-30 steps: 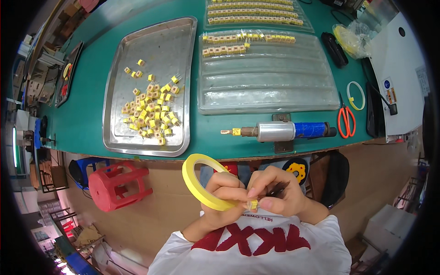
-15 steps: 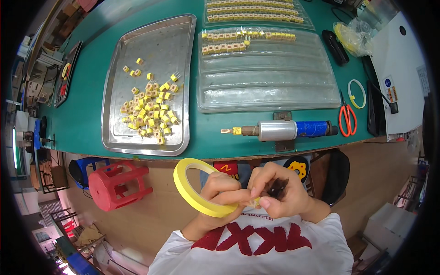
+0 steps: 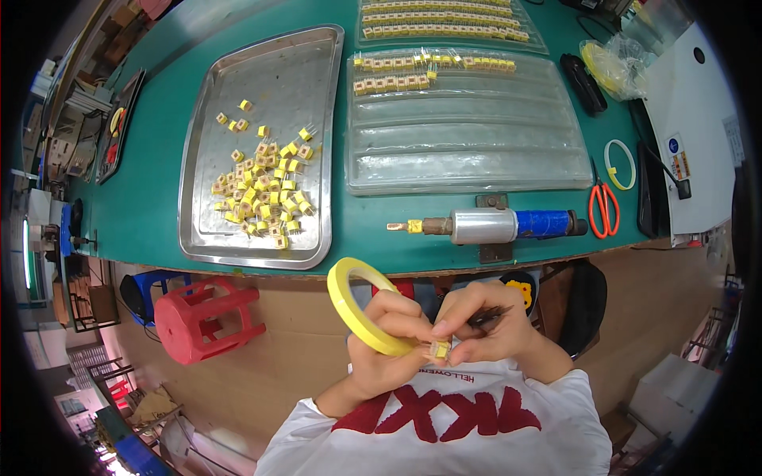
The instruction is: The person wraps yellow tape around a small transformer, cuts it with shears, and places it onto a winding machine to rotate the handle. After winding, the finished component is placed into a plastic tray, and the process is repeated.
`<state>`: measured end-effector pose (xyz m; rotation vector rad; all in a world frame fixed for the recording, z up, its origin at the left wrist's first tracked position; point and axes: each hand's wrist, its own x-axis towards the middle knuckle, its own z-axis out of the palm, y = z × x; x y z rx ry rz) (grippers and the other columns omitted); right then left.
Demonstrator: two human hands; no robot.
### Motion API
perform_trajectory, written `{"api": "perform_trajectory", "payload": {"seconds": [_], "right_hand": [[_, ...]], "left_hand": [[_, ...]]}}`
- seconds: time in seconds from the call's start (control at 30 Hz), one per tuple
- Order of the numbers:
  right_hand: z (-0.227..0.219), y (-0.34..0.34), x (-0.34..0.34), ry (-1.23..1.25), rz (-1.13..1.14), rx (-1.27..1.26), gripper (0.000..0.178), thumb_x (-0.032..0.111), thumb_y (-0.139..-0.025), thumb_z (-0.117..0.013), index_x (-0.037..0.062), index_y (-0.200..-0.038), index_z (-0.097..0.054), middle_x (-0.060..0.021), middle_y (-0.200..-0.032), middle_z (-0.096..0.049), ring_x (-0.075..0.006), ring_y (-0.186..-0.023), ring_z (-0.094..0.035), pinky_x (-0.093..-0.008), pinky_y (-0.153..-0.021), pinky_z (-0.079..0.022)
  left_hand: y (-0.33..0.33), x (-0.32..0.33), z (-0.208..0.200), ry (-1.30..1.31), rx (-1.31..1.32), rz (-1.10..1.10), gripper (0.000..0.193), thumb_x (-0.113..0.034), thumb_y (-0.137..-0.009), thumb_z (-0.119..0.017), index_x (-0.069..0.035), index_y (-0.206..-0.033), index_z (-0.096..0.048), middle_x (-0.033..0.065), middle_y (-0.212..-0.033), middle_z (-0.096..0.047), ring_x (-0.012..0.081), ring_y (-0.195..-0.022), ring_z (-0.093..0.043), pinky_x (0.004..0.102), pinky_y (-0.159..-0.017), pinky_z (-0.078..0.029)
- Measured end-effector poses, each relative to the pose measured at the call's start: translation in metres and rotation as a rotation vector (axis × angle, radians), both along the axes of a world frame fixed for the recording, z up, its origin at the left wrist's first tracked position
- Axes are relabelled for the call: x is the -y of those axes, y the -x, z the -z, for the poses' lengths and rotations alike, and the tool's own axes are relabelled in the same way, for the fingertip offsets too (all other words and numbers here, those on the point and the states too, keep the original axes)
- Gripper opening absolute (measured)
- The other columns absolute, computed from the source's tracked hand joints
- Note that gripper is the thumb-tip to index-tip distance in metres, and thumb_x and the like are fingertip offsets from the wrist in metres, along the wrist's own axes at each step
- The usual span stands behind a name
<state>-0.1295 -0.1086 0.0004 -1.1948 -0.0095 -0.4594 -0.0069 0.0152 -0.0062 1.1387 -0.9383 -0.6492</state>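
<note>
My left hand (image 3: 389,349) clenches a yellow tape roll (image 3: 359,305), its ring rising up-left of the grip; my right hand (image 3: 484,325) pinches a small yellow component (image 3: 439,348) between both hands — well beyond them, a steel tray (image 3: 208,238) holds more yellow parts (image 3: 266,190) — green bench (image 3: 151,159).

The place was a small electronics assembly workshop. A long green workbench (image 3: 159,143) carried a steel tray (image 3: 206,159) with a heap of small yellow wound components (image 3: 266,194), clear ribbed plastic trays (image 3: 468,151) with rows of the same parts, a clamped hand tool with a blue handle (image 3: 508,225) and orange scissors (image 3: 603,208). A red plastic stool (image 3: 208,316) stood on the floor below the bench, and racks of equipment lined the left edge.
</note>
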Motion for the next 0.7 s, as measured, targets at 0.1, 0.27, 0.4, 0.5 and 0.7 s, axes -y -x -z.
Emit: {"api": "perform_trajectory", "payload": {"seconds": [0.1, 0.27, 0.4, 0.5, 0.7], "right_hand": [[-0.001, 0.000, -0.004, -0.136, -0.016, -0.007, 0.031, -0.002, -0.072, -0.072, -0.0006, -0.100, -0.058, -0.0121, -0.091, -0.062, -0.0029, -0.050, -0.036, -0.0181, -0.049, -0.029], [0.000, -0.001, -0.009, -0.291, -0.031, -0.036, 0.028, 0.001, -0.077, -0.068, 0.0000, -0.102, -0.055, -0.0130, -0.095, -0.060, -0.0029, -0.055, -0.039, -0.0171, -0.051, -0.032], [-0.003, 0.002, -0.008, -0.239, -0.005, -0.095, 0.027, 0.002, -0.078, -0.066, -0.0003, -0.102, -0.055, -0.0136, -0.095, -0.060, -0.0031, -0.057, -0.041, -0.0168, -0.052, -0.032], [-0.009, 0.003, -0.006, -0.196, -0.023, -0.167, 0.026, 0.002, -0.077, -0.065, -0.0006, -0.102, -0.055, -0.0128, -0.094, -0.059, -0.0025, -0.056, -0.039, -0.0169, -0.051, -0.032], [-0.015, 0.002, -0.006, 0.001, 0.043, -0.211, 0.025, 0.002, -0.077, -0.065, -0.0008, -0.100, -0.056, -0.0096, -0.090, -0.058, -0.0016, -0.052, -0.035, -0.0172, -0.050, -0.029]], "left_hand": [[-0.002, -0.001, -0.003, -0.027, 0.264, -0.061, 0.025, -0.001, -0.065, -0.078, -0.004, -0.085, -0.065, 0.0059, -0.086, -0.052, 0.0143, -0.068, -0.053, 0.0260, -0.060, -0.043], [-0.003, 0.001, -0.003, -0.017, 0.320, -0.107, 0.028, 0.003, -0.062, -0.077, -0.005, -0.086, -0.065, 0.0054, -0.086, -0.052, 0.0159, -0.069, -0.053, 0.0267, -0.059, -0.043], [-0.002, 0.001, -0.008, -0.066, 0.413, -0.157, 0.021, -0.002, -0.065, -0.077, -0.005, -0.079, -0.061, 0.0051, -0.081, -0.050, 0.0165, -0.068, -0.053, 0.0288, -0.059, -0.043], [-0.005, -0.001, -0.008, -0.043, 0.444, -0.159, 0.029, 0.003, -0.061, -0.077, -0.006, -0.086, -0.065, 0.0044, -0.084, -0.050, 0.0164, -0.069, -0.052, 0.0277, -0.058, -0.043], [-0.004, -0.002, -0.009, -0.079, 0.484, -0.208, 0.024, 0.003, -0.061, -0.075, -0.005, -0.079, -0.061, 0.0050, -0.081, -0.050, 0.0172, -0.067, -0.053, 0.0291, -0.059, -0.044]]}}
